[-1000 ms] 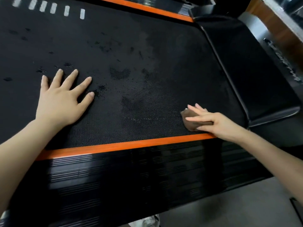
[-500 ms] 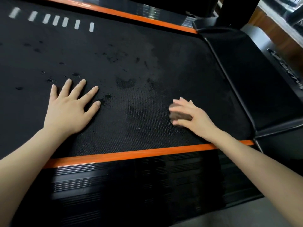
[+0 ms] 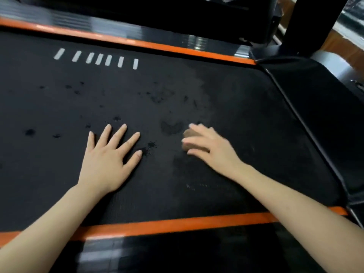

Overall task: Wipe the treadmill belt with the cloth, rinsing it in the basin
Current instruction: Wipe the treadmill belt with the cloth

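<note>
Your right hand presses a brown cloth onto the black belt, its grip closed over it. Your left hand lies flat nearby, fingers spread, holding nothing.

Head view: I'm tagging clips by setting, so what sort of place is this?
Likely a gym or home workout room: a treadmill belt edged by an orange strip, with an upright post and wood flooring beyond.

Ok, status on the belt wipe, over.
Left hand flat on the treadmill belt, fingers spread. Right hand pressing the brown cloth mid-belt. Dark spots between the hands; nothing blocking.
</note>
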`<action>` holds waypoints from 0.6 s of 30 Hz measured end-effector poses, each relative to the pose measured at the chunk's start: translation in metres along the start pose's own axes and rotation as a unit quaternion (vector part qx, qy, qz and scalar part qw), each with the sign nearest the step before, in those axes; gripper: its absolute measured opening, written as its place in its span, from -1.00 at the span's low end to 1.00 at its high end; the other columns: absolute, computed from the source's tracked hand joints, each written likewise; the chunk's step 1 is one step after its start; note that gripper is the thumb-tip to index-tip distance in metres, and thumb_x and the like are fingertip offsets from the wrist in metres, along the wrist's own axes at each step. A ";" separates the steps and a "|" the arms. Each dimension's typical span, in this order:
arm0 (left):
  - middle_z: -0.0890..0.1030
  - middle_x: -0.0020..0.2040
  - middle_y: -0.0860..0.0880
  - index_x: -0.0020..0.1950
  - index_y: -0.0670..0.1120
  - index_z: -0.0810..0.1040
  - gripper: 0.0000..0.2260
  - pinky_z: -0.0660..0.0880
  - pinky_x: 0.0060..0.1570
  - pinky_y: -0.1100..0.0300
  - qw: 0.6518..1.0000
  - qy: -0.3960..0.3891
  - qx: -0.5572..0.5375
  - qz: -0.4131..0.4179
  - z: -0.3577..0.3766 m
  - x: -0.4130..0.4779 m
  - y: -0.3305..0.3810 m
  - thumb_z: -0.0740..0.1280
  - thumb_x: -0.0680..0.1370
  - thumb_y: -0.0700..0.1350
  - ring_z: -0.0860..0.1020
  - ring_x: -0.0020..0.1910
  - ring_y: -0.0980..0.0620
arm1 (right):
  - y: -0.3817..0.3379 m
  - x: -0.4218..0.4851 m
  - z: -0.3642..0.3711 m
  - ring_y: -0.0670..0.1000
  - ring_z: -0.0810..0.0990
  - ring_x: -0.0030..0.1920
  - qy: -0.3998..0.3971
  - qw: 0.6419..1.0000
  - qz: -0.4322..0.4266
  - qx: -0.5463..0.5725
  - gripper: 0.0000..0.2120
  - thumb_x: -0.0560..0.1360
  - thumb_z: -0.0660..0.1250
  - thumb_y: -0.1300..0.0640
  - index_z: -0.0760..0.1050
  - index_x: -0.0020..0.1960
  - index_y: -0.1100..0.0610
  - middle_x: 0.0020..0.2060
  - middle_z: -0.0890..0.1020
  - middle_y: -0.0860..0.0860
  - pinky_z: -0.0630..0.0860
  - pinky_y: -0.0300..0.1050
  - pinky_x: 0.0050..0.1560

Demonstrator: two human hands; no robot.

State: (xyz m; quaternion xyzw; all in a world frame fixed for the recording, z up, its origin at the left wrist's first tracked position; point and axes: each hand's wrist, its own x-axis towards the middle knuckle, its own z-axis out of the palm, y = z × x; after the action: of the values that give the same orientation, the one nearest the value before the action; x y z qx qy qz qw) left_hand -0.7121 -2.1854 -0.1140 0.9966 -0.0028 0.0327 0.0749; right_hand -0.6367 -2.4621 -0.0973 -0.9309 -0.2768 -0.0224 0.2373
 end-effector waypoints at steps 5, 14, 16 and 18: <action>0.47 0.35 -0.16 0.32 0.08 0.51 -0.44 0.13 0.34 -0.31 0.999 0.030 -0.009 -0.010 -0.007 0.017 0.012 -0.06 0.50 0.25 0.36 0.36 -0.28 | 0.046 0.058 -0.014 0.14 0.24 0.45 0.112 0.974 0.197 -0.027 -0.73 0.52 0.33 -0.01 0.55 0.21 -0.09 0.44 0.33 0.00 0.16 0.10 0.44; 0.23 0.51 -0.08 0.49 0.14 0.23 -0.44 -0.03 0.39 -0.31 0.999 0.026 0.025 0.020 0.017 0.092 0.029 -0.20 0.55 0.22 0.11 0.49 -0.26 | 0.030 0.026 -0.005 0.00 0.20 0.47 -0.025 0.997 -0.065 0.033 -0.62 0.49 0.35 0.05 0.48 0.29 -0.09 0.45 0.29 -0.03 0.02 0.01 0.50; 0.23 0.51 -0.06 0.49 0.16 0.23 -0.44 -0.04 0.41 -0.29 0.999 0.031 0.010 0.017 0.020 0.092 0.028 -0.21 0.54 0.22 0.10 0.50 -0.24 | 0.061 0.072 -0.012 0.06 0.19 0.48 0.060 0.996 0.065 0.002 -0.64 0.52 0.33 0.08 0.47 0.31 -0.09 0.46 0.27 0.00 0.04 0.14 0.49; 0.25 0.50 -0.07 0.48 0.15 0.25 -0.44 -0.03 0.41 -0.29 0.999 0.030 0.004 0.018 0.020 0.091 0.028 -0.20 0.54 0.22 0.12 0.49 -0.25 | 0.075 0.108 -0.015 0.11 0.17 0.49 0.101 0.980 0.170 -0.020 -0.67 0.56 0.27 0.06 0.46 0.31 -0.09 0.48 0.24 0.01 0.04 0.12 0.48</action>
State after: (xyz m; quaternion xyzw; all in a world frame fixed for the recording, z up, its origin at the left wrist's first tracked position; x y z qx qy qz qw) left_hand -0.6205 -2.2160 -0.1233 0.9953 -0.0181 0.0639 0.0702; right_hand -0.5047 -2.4690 -0.0974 -0.9618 -0.0888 -0.0814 0.2458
